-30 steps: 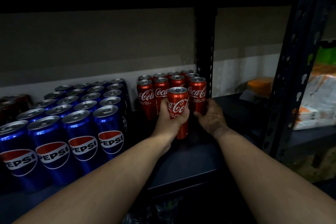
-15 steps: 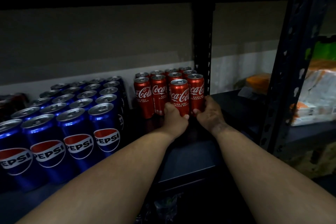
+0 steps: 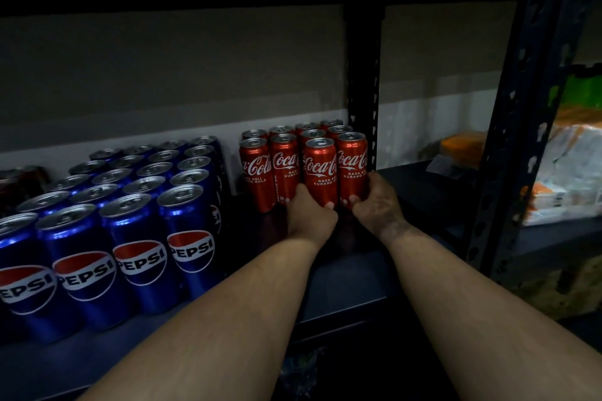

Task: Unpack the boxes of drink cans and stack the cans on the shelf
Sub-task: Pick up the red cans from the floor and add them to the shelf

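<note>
The left hand (image 3: 311, 216), just below the centre of the frame, is wrapped around the base of the third Coca-Cola can (image 3: 320, 169) in the front row, thumb on its right side and fingers hidden behind its left. The right hand (image 3: 378, 202), immediately to its right, grasps the base of the fourth Coca-Cola can (image 3: 351, 166), thumb on the can's front and fingers curled round its right side. Both cans stand upright on the shelf (image 3: 342, 290), level with their row and touching their neighbours.

The red can block (image 3: 286, 153) occupies the centre of the frame, four cans wide and at least three rows deep, with its right edge close against the black perforated upright (image 3: 363, 91). Whether the rear row is complete cannot be told in the dim light.

In the lower left of the frame stands the Pepsi can block (image 3: 130, 215), blue cans four wide and several rows deep, upright, set apart from the red cans by a narrow gap. Dark cans (image 3: 19, 179) show faintly at the far left edge; their label cannot be read.

A second perforated post (image 3: 521, 114) rises in the right of the frame. Beyond it, on a neighbouring shelf, lie white and orange wrapped packages (image 3: 566, 172), with a green item (image 3: 580, 88) above them
</note>
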